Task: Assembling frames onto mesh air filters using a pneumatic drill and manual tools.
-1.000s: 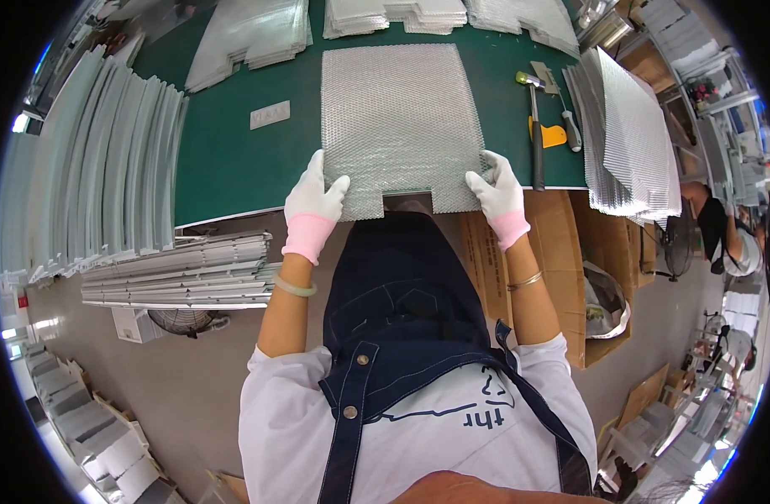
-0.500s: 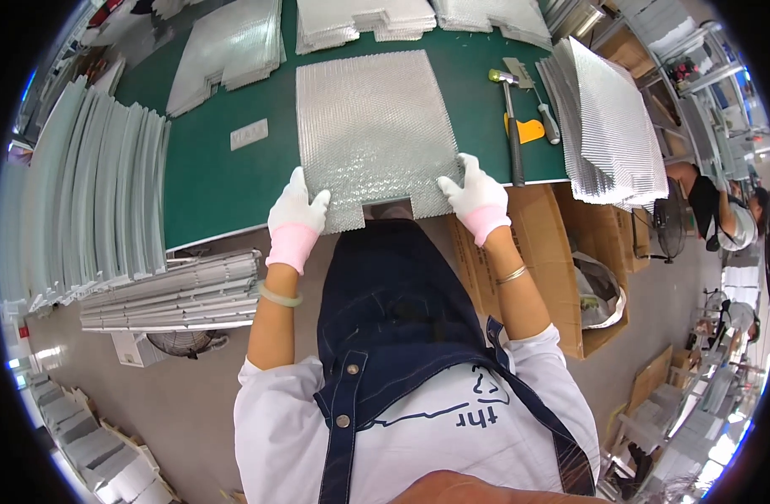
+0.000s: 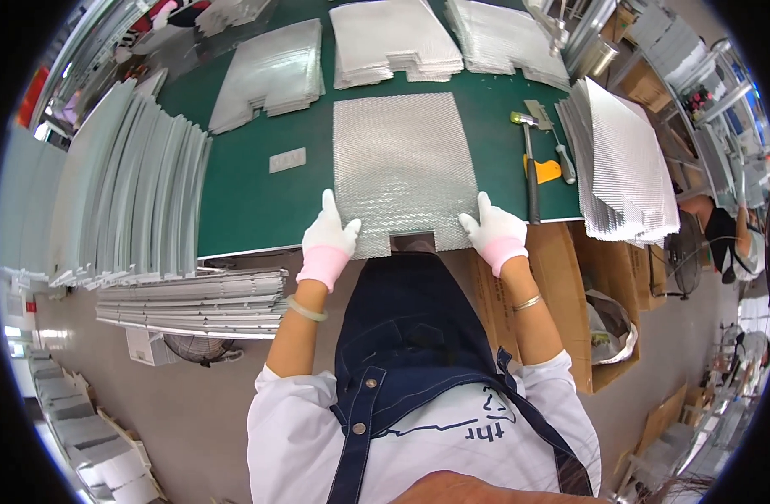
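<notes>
A silvery mesh sheet (image 3: 404,160) lies on the green table (image 3: 259,206), its near edge overhanging the table's front edge. A rectangular notch is cut into that near edge, close to my apron. My left hand (image 3: 328,239), in a white glove with a pink cuff, grips the sheet's near left edge, thumb on top and index finger stretched along the side. My right hand (image 3: 497,230), gloved alike, grips the near right edge in the same way. The other fingers of both hands are partly hidden.
Notched sheet stacks (image 3: 393,42) line the table's far side. Upright panels (image 3: 137,185) stand at left, another sheet stack (image 3: 624,160) at right. A hammer (image 3: 529,168), a screwdriver (image 3: 565,164) and an orange scraper (image 3: 546,169) lie right. A cardboard box (image 3: 561,294) stands below.
The whole view has shifted, so the table and its contents appear lower and further right. Both hands keep their places at the sheet's near edges.
</notes>
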{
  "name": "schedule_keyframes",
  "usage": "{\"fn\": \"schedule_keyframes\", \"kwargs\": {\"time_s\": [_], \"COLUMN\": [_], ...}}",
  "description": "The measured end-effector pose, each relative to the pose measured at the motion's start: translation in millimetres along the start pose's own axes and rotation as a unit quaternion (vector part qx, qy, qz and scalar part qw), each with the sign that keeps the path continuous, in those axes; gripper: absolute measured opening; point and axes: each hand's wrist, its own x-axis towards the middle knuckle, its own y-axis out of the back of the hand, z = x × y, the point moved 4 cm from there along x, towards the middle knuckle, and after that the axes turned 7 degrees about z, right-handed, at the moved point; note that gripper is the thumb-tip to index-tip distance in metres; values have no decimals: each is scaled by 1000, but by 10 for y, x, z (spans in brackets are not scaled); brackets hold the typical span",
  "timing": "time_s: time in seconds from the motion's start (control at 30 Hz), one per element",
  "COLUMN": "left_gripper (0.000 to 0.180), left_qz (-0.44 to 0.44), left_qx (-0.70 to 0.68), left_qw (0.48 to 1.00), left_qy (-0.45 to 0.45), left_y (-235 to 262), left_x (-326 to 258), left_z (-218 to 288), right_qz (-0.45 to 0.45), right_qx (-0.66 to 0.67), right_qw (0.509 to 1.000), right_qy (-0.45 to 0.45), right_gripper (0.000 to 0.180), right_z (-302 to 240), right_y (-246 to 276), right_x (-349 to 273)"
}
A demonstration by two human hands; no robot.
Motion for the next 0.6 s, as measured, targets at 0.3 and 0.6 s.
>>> {"fn": "schedule_keyframes", "kwargs": {"time_s": [0.3, 0.6], "left_gripper": [68, 66], "left_qz": [-4, 21], "left_qx": [-10, -5], "left_qw": [999, 999], "left_qy": [-32, -37], "left_y": [-48, -26], "left_x": [26, -13], "left_z": [-27, -60], "right_qz": [54, 160], "right_qx": [-43, -122], "right_qw": [998, 978], "right_qy": [11, 54], "right_gripper": [49, 66], "right_z": [89, 16], "right_y": [17, -107], "right_x": [6, -102]}}
